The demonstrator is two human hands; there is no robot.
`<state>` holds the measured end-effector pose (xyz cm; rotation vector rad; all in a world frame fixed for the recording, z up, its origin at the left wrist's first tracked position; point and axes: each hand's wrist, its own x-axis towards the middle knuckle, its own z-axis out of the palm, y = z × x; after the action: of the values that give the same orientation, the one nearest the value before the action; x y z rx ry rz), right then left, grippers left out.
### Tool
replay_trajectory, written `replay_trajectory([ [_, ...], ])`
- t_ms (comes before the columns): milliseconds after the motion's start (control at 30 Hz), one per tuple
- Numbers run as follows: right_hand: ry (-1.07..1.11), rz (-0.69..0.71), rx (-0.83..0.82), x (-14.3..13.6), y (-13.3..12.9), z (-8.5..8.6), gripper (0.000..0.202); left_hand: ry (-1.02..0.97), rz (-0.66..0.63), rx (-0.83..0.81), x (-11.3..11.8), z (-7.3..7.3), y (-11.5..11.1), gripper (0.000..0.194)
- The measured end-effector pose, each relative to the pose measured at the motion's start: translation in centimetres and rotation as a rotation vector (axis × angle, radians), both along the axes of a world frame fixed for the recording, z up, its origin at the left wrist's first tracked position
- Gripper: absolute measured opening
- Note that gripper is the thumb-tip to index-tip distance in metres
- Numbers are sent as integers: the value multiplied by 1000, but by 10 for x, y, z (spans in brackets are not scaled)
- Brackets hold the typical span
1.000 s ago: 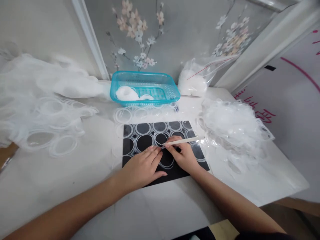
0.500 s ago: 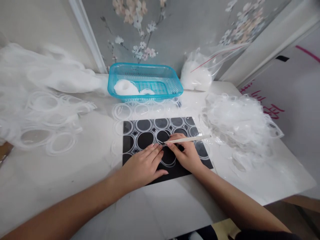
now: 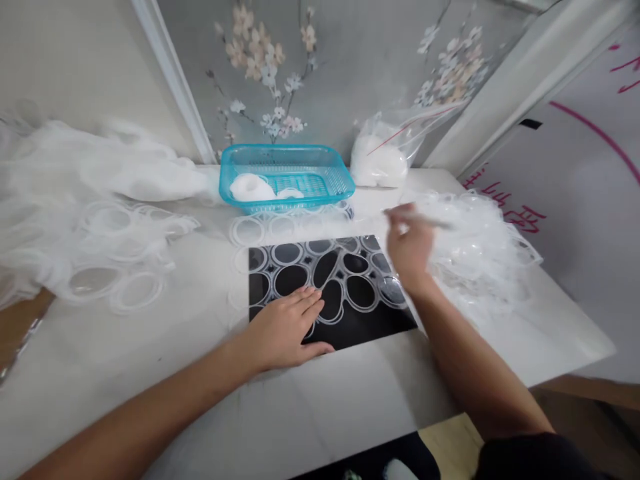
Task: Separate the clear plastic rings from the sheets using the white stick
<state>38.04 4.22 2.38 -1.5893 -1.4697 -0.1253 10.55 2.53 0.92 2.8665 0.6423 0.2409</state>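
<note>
Rings [image 3: 137, 291] lie heaped on the desk [image 3: 125, 347] at ten o'clock from the black mat [image 3: 373, 325]. The left hand [image 3: 285, 327] rests flat, gripping nothing, on the ringed sheet [image 3: 271, 257] over that mat; a basket [image 3: 285, 153] sits at eleven. At two o'clock, the right hand [image 3: 410, 243] grasps a blurred stick [image 3: 434, 221].

Right hand [image 3: 411, 247] swings away from the black mat [image 3: 373, 325], its slim pale tool [image 3: 434, 221] now far and right, near piled translucent rings [image 3: 473, 243].

Head cam, fwd/dn over table [image 3: 350, 390]
</note>
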Motion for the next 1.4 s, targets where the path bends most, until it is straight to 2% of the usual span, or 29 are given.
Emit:
replay_trajectory([
  [33,45,-121,74,12,2,6,25,-4,11,-30,-1,4,1,72],
  [67,59,-126,81,19,0,9,24,-17,19,-50,0,8,3,71],
  [100,57,-52,37,22,-7,8,22,-38,23,-56,1,11,4,69],
  [167,45,189,-132,15,-26,-1,21,-82,7,-29,8,15,7,64],
  [233,128,293,-251,0,-44,-14,23,-89,-47,17,20,13,10,63],
  [333,270,307,-283,-16,-55,-28,25,-20,-106,34,40,5,12,72],
  [433,340,305,-273,-16,-53,-30,22,28,-97,44,52,-3,13,76],
  [633,376,310,-276,-12,-51,-30,18,-35,-105,204,53,-10,12,73],
  [733,393,305,-279,-12,-51,-29,18,-37,-123,214,54,-11,12,71],
  [967,232,300,-292,-14,-57,-32,19,-33,-117,100,52,-11,14,70],
  [1067,-50,330,-240,-24,-64,-38,19,17,-123,25,51,-9,14,76],
  [1133,-261,354,-219,-23,-58,-37,23,53,-134,-14,51,-7,14,82],
  [1167,-328,344,-214,-16,-50,-34,24,65,-136,-27,50,-6,14,84],
  [1233,-336,221,-192,8,-29,-22,23,84,-131,-38,50,-3,15,86],
  [1333,-45,-286,-41,54,-6,0,22,102,-120,-29,52,6,18,85],
  [1367,51,-330,-9,64,-5,3,24,105,-117,-28,55,10,20,82],
  [1400,91,-259,-29,69,-9,4,24,98,-112,-24,59,14,21,78],
])
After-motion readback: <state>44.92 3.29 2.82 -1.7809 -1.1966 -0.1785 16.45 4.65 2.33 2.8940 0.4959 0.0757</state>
